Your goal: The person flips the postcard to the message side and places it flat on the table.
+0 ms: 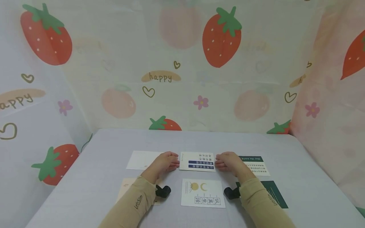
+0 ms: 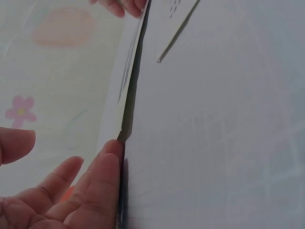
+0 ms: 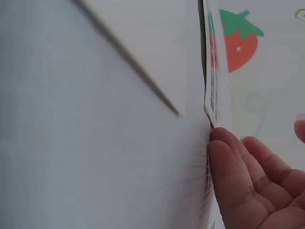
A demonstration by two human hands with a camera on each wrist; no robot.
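Observation:
A white card with blue bands and printed characters (image 1: 196, 162) lies flat on the table, in the middle of the back row. My left hand (image 1: 164, 162) is at its left edge, fingers extended and fingertips at the card's border. On the opposite side, my right hand (image 1: 230, 162) has its fingertips at the right edge. Both wrist views show fingers (image 2: 97, 191) and fingers (image 3: 231, 176) resting low against the tabletop at the card's corners, thumbs held apart. Nearer the front lies a white card with a sun and moon (image 1: 202, 193).
To the left are a plain white card (image 1: 139, 160) and a beige card (image 1: 124, 186), partly under the left arm. On the right, a green-and-white card (image 1: 259, 167) and a dark green card (image 1: 278, 194) are partly covered by the right arm. A strawberry-print curtain (image 1: 182, 104) surrounds the white table (image 1: 85, 190).

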